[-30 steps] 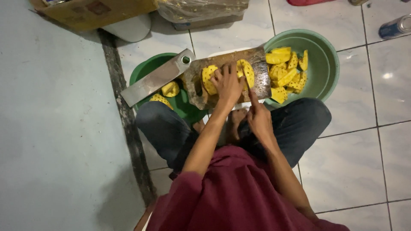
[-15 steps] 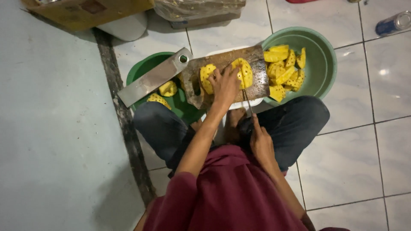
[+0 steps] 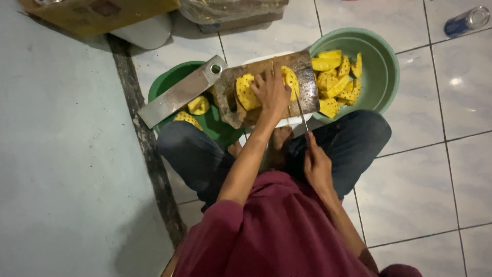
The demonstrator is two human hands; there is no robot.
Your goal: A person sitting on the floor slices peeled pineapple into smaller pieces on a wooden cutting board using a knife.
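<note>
I sit cross-legged on the floor over a worn wooden cutting board (image 3: 307, 95). My left hand (image 3: 270, 92) presses down on a peeled yellow pineapple (image 3: 246, 92) lying on the board. My right hand (image 3: 318, 166) is pulled back over my right knee and grips a thin knife (image 3: 302, 114), whose blade points toward the fruit. A big steel cleaver (image 3: 179, 92) lies flat across the board's left end.
A pale green basin (image 3: 382, 61) at the right holds several cut pineapple wedges (image 3: 335, 82). A darker green basin (image 3: 169, 84) at the left holds peeled pieces. A cardboard box (image 3: 97, 15), a plastic bag (image 3: 230, 10) and a can (image 3: 467, 20) lie beyond.
My right hand has drawn the knife back from the pineapple toward my lap. My left hand stays on the fruit.
</note>
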